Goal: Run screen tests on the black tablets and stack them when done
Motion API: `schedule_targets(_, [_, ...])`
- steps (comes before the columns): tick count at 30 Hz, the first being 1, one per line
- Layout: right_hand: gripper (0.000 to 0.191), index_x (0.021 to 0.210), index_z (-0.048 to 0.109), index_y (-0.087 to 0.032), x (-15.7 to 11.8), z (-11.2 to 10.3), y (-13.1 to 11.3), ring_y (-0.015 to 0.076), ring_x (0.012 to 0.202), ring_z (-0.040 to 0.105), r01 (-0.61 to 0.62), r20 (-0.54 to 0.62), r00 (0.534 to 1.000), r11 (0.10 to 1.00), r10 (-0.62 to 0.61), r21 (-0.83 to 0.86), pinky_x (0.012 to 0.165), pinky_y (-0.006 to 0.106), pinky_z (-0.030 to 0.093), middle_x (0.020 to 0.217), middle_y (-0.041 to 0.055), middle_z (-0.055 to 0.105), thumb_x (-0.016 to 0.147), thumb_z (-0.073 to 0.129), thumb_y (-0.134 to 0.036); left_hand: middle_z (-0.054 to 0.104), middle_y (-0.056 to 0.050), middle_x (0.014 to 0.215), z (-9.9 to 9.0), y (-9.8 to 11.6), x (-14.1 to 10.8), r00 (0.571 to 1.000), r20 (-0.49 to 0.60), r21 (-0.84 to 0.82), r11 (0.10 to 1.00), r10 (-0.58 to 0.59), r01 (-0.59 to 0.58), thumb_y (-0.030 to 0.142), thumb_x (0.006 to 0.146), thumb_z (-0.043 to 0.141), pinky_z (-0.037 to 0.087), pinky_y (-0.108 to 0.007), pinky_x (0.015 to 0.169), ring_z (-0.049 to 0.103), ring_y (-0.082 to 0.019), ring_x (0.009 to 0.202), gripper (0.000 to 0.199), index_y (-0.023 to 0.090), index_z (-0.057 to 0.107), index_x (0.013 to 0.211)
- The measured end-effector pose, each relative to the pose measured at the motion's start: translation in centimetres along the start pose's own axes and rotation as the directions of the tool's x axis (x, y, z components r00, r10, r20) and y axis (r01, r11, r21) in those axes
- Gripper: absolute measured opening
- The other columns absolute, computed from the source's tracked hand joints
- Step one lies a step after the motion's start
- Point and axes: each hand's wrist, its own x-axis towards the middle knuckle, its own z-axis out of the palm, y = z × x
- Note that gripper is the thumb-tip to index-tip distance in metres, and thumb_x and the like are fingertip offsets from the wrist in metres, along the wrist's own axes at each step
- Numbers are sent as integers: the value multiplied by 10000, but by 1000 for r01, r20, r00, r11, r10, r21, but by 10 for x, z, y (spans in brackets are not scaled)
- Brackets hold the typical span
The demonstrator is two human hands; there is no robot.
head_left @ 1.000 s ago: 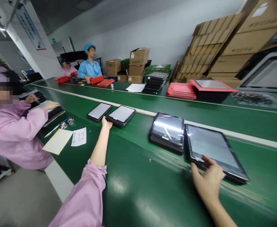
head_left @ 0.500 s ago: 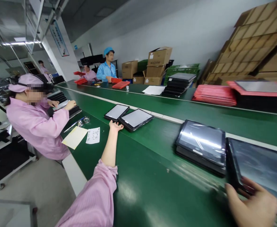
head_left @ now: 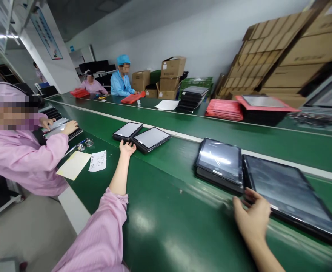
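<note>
My left hand [head_left: 127,148] reaches forward, fingers apart and slightly curled, at the near edges of two small stacks of tablets. One is the left stack [head_left: 128,130]; the other is the grey-topped stack [head_left: 151,139] overlapping its corner. Whether the fingertips touch them I cannot tell. On the right, my right hand [head_left: 253,213] is open, thumb and fingers spread, at the near left corner of a large dark tablet [head_left: 290,192]. Some fingertips are hidden against its edge. Just left of it lies a stack of tablets with a glossy film-covered top [head_left: 221,160].
A co-worker in pink [head_left: 27,151] handles dark panels at the left. Nearby lie a yellow-edged sheet [head_left: 74,165] and a handwritten note [head_left: 97,161]. Across the green bench [head_left: 166,226] stand red sleeves [head_left: 224,109] and black tablets [head_left: 192,99]. Cardboard boxes [head_left: 268,49] rise behind.
The view has swung right, so things appear further left. My right hand shows more of its wrist and remains by the large tablet's corner. My left hand stays by the small stacks.
</note>
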Motion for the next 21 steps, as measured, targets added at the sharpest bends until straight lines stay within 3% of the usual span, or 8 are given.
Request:
schedule_targets(5, [497,1179,563,-182,3,7,8,342,1007,610,22,-15,1000,996,-20,82,865,562,561,1072,136,573,751,568,-434,619,-118,1091,-4,-12,-19,985,103,106,986,-139,128,631,954,508,577,-421,727,653,-276,993,423,217,590,957])
schedule_targets(10, [457,1184,570,-169,4,11,11,314,997,606,53,-13,999,992,-52,113,826,513,561,1071,140,596,776,559,-373,635,-125,1129,-2,-68,-53,955,208,179,968,-212,175,599,956,482,588,-489,830,645,-313,1138,373,238,576,924])
schedule_targets(16, [403,1150,580,-171,-1,7,1,288,990,600,42,-34,999,986,-37,161,826,482,561,1077,138,589,770,546,-301,687,-148,1150,-12,-141,-120,894,310,270,931,-324,244,364,971,458,538,-550,1014,599,-338,1278,273,194,653,1056])
schedule_targets(21, [386,1129,577,-158,-12,1,-5,284,978,600,9,-28,1000,976,-3,220,787,461,560,1073,146,588,759,536,-258,711,-98,1051,-41,-159,-181,885,326,282,928,-332,244,323,908,534,489,-506,1104,600,-311,1284,193,206,674,971])
